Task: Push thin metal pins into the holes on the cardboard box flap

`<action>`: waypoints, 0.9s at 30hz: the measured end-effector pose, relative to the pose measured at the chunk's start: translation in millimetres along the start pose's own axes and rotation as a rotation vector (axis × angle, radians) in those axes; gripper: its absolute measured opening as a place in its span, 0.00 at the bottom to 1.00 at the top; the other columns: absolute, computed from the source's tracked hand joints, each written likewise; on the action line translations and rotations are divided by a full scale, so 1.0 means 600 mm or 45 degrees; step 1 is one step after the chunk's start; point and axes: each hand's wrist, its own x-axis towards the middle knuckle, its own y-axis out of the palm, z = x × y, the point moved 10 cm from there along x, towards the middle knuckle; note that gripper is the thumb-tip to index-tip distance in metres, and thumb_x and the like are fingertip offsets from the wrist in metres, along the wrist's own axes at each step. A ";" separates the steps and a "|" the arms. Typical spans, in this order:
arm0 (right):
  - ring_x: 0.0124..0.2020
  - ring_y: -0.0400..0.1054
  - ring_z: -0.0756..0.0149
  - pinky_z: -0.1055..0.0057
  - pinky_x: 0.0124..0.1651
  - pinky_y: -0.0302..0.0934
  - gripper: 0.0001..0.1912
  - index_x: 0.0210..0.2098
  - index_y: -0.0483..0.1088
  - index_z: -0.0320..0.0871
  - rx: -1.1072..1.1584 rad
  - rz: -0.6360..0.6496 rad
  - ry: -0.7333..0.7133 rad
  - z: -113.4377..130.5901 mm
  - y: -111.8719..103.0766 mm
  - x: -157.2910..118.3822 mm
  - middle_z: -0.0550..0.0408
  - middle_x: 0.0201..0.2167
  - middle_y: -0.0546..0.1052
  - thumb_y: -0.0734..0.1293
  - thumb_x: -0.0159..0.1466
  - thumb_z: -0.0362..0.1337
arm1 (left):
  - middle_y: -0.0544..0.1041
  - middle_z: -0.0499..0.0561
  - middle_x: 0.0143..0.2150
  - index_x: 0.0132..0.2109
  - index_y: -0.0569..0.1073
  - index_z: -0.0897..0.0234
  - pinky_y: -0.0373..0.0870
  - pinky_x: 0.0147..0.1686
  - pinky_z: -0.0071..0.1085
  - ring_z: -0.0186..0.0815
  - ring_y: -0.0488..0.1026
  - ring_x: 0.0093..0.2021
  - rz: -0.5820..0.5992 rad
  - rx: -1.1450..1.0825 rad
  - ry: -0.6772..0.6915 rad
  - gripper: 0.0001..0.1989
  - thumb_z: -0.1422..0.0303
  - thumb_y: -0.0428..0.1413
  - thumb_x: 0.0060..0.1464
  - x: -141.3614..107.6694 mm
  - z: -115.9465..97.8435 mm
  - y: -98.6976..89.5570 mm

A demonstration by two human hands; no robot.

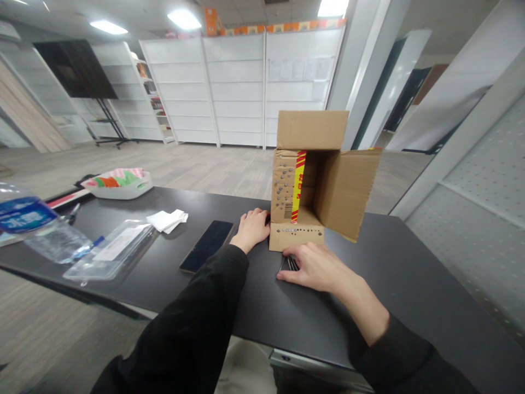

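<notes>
An open cardboard box (283,186) stands on the table with its opening facing me and its flaps spread. Round metal heads dot its left front panel, and more metal heads and small holes line the lower flap (297,238). My left hand (253,227) lies on the table against the box's lower left side, fingers stretched out and the tips partly hidden. In front of the lower flap, my right hand (314,266) rests low on the table. Its thumb and fingers curl around several thin metal nails (292,264), which point up toward the flap.
A phone (208,246) lies left of my left arm. Farther left are a folded tissue (168,220), a clear plastic case (112,249), a water bottle (39,224) and a white basket (118,186) with colourful cloth. The table's edge (254,335) runs close to me.
</notes>
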 end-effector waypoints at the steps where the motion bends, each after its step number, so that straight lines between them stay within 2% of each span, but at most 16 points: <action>1: 0.30 0.72 0.59 0.69 0.27 0.49 0.19 0.37 0.77 0.45 -0.030 0.004 0.006 0.003 0.001 0.000 0.52 0.27 0.79 0.70 0.59 0.54 | 0.74 0.57 0.53 0.51 0.73 0.61 0.66 0.53 0.44 0.46 0.72 0.53 0.001 0.002 -0.001 0.16 0.62 0.46 0.63 0.000 0.000 0.000; 5: 0.32 0.74 0.58 0.69 0.28 0.50 0.19 0.33 0.77 0.44 -0.139 0.011 0.013 0.012 0.002 0.000 0.51 0.28 0.80 0.68 0.60 0.54 | 0.74 0.57 0.53 0.51 0.73 0.61 0.66 0.53 0.43 0.47 0.71 0.54 0.011 -0.001 -0.010 0.16 0.63 0.46 0.63 0.001 0.000 0.001; 17: 0.32 0.76 0.55 0.68 0.30 0.56 0.17 0.33 0.78 0.42 -0.275 -0.086 -0.027 0.027 0.000 0.001 0.46 0.28 0.81 0.65 0.62 0.49 | 0.74 0.57 0.53 0.52 0.73 0.60 0.66 0.54 0.42 0.45 0.71 0.53 0.005 -0.014 -0.012 0.16 0.62 0.46 0.63 -0.001 0.000 -0.001; 27: 0.30 0.76 0.56 0.67 0.28 0.52 0.16 0.30 0.78 0.43 -0.247 -0.162 -0.051 0.030 -0.005 0.002 0.47 0.27 0.81 0.64 0.63 0.46 | 0.74 0.57 0.52 0.50 0.74 0.61 0.66 0.52 0.42 0.46 0.72 0.53 -0.002 -0.010 -0.006 0.16 0.62 0.47 0.63 0.000 0.000 -0.002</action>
